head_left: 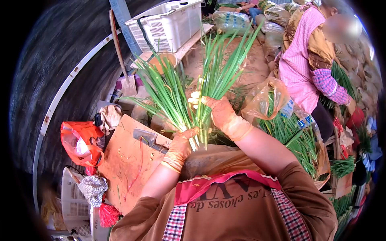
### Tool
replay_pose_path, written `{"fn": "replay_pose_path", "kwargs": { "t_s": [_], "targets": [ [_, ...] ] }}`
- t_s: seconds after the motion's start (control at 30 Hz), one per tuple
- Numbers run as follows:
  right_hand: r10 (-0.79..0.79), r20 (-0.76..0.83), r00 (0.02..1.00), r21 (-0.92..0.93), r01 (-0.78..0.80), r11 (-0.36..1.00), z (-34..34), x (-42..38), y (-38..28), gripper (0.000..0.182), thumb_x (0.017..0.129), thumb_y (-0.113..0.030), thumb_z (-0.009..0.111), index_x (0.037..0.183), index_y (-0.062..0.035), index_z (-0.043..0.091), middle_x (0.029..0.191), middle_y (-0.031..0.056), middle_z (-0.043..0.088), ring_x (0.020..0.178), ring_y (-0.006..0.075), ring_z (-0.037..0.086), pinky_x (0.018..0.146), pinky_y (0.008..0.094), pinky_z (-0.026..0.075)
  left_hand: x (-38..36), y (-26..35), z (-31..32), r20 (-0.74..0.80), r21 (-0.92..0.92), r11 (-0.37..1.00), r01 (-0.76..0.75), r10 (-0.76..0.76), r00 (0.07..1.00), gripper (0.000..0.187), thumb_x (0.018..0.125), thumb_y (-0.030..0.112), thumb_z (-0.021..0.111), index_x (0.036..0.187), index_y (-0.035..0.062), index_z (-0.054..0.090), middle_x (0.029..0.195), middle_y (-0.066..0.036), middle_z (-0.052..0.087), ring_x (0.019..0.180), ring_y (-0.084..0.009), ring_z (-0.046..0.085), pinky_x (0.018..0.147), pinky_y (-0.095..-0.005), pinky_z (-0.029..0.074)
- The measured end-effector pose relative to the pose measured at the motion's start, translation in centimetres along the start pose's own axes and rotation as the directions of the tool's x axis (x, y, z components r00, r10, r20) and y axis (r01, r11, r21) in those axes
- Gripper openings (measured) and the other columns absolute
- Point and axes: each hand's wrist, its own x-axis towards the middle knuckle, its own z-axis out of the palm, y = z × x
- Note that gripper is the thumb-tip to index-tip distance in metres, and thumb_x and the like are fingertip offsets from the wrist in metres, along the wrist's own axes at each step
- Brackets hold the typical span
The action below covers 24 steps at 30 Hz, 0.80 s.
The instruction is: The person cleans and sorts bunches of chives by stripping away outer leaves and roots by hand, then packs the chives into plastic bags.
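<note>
Green stalks (219, 66), two bunches, right of the board (120, 164): your left hand (180, 148) clasping one near its pale stem ends (194, 143), your right hand (223, 115) curled round the other, likely light, springy, easily bruised (leaves perhaps slippery), best held low.

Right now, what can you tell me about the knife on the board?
The knife has a broad, grey, metal-looking blade and a short, pale handle that looks wooden. It lies on its side on the orange-brown board, near the board's upper edge, with its handle toward the left hand. It isn't gripped; whether the handle's end touches anything else is unclear.
</note>
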Motion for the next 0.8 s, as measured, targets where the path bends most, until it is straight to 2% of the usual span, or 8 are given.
{"fn": "replay_pose_path", "kwargs": {
  "t_s": [0.2,0.3,0.4,0.5,0.57,0.6,0.67,0.8],
  "targets": [
    [-0.106,-0.139,0.985,-0.093,0.093,0.991,1.6,0.0,-0.2,0.04,0.085,-0.002,0.053,0.125,-0.0014,0.045,0.107,0.0114,0.06,0.095,0.0214,0.059,0.083,0.0333,0.05,0.0,-0.7,0.9,0.166,-0.111,0.987,0.113,-0.094,0.982,0.049,0.077,0.014,0.067,0.116,-0.007,0.049,0.111,-0.025,0.058,0.104,-0.0393,0.057,0.09,-0.0501,0.048],
    [-0.156,-0.077,0.985,-0.185,0.14,0.973,2.5,-0.1,-1.3,0.029,0.086,-0.002,0.053,0.115,0.0011,0.053,0.105,0.0089,0.061,0.095,0.0183,0.059,0.082,0.0316,0.05,0.0,-0.7,0.7,0.093,-0.055,0.993,0.102,-0.097,0.991,0.041,0.076,0.016,0.068,0.108,-0.0061,0.055,0.097,-0.019,0.062,0.085,-0.027,0.062,0.075,-0.0382,0.053],
    [-0.061,-0.143,0.988,-0.047,0.055,0.997,2.4,-0.6,-2.1,0.028,0.087,-0.006,0.055,0.114,0.0005,0.054,0.104,0.0077,0.061,0.095,0.0163,0.058,0.081,0.0305,0.049,0.1,-1.3,0.4,0.066,-0.093,0.994,0.059,-0.053,0.996,0.036,0.077,0.015,0.068,0.105,-0.0058,0.057,0.09,-0.014,0.064,0.069,-0.0178,0.058,0.06,-0.0286,0.05],
    [-0.163,-0.326,0.931,-0.455,-0.003,0.891,0.8,-0.2,-2.9,0.027,0.086,-0.009,0.058,0.111,0.0006,0.056,0.1,0.0053,0.062,0.092,0.0146,0.058,0.081,0.0279,0.047,0.1,-1.5,0.8,-0.013,-0.044,0.998,-0.046,0.045,0.999,0.033,0.077,0.013,0.067,0.102,-0.0062,0.057,0.09,-0.013,0.063,0.065,-0.0175,0.056,0.058,-0.0282,0.048],
    [-0.247,-0.353,0.902,-0.501,0.041,0.865,2.1,-0.8,-4.4,0.027,0.085,-0.007,0.059,0.11,0.002,0.058,0.099,0.0054,0.063,0.091,0.0143,0.058,0.083,0.0271,0.045,0.3,-1.6,0.5,-0.039,-0.039,0.996,-0.076,0.075,0.996,0.034,0.078,0.008,0.063,0.109,-0.002,0.053,0.092,-0.014,0.064,0.066,-0.0184,0.058,0.058,-0.0289,0.049],
    [-0.243,-0.362,0.9,-0.448,0.061,0.892,2.1,-0.8,-4.6,0.027,0.085,-0.006,0.059,0.11,0.0024,0.059,0.099,0.0058,0.063,0.091,0.0143,0.058,0.083,0.0271,0.045,0.7,-1.9,-0.1,-0.04,-0.058,0.996,-0.068,0.066,0.997,0.038,0.079,0.005,0.062,0.114,0.0037,0.05,0.092,-0.014,0.065,0.066,-0.0194,0.06,0.058,-0.0297,0.051],
    [-0.227,-0.381,0.896,-0.334,0.096,0.938,1.9,-0.9,-4.7,0.026,0.084,-0.005,0.059,0.109,0.0032,0.06,0.1,0.0065,0.064,0.09,0.0143,0.058,0.083,0.0271,0.045,0.9,-2.1,0.0,-0.08,-0.003,0.996,-0.087,0.086,0.993,0.034,0.08,0.004,0.06,0.113,0.0031,0.051,0.091,-0.012,0.065,0.065,-0.0185,0.06,0.057,-0.0283,0.051],
    [-0.204,-0.427,0.881,-0.345,0.05,0.937,-1.0,-0.6,-3.6,0.025,0.082,-0.002,0.058,0.107,0.0036,0.061,0.099,0.0075,0.065,0.085,0.0148,0.06,0.078,0.0271,0.047,0.4,-2.0,0.5,-0.128,0.06,0.996,-0.071,0.078,0.989,0.031,0.081,0.004,0.06,0.111,0.0031,0.053,0.091,-0.01,0.066,0.063,-0.0162,0.06,0.054,-0.0261,0.049]
  ]
}}
